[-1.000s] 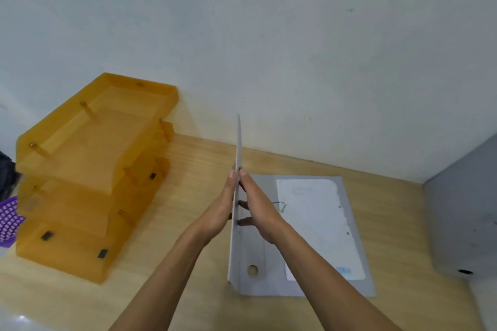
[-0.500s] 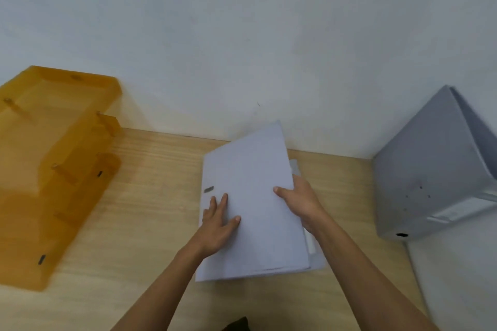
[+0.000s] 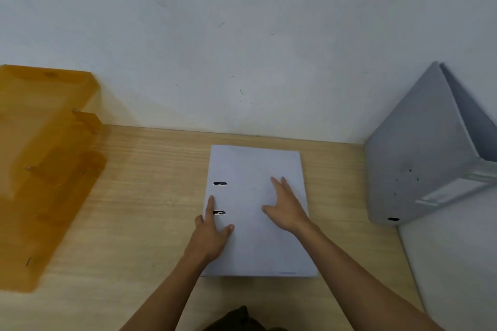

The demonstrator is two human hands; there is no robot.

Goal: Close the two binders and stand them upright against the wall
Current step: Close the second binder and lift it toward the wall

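Note:
A pale grey binder (image 3: 252, 169) lies flat and closed on the wooden desk (image 3: 150, 196), its spine on the left with two metal slots showing. My left hand (image 3: 211, 234) presses flat on the cover near the spine, fingers spread. My right hand (image 3: 286, 207) rests flat on the cover's right half, fingers spread. A second grey binder (image 3: 414, 153) stands in the right corner, leaning against the right wall with its covers partly apart at the top.
An orange translucent stacked letter tray (image 3: 45, 164) stands at the left against the white back wall (image 3: 242, 48). Bare desk lies between the tray and the flat binder. A dark object (image 3: 236, 320) shows at the bottom edge.
The binder's cover has come down from upright to flat and closed. Both hands moved from gripping the cover to pressing flat on it. The view shifted right.

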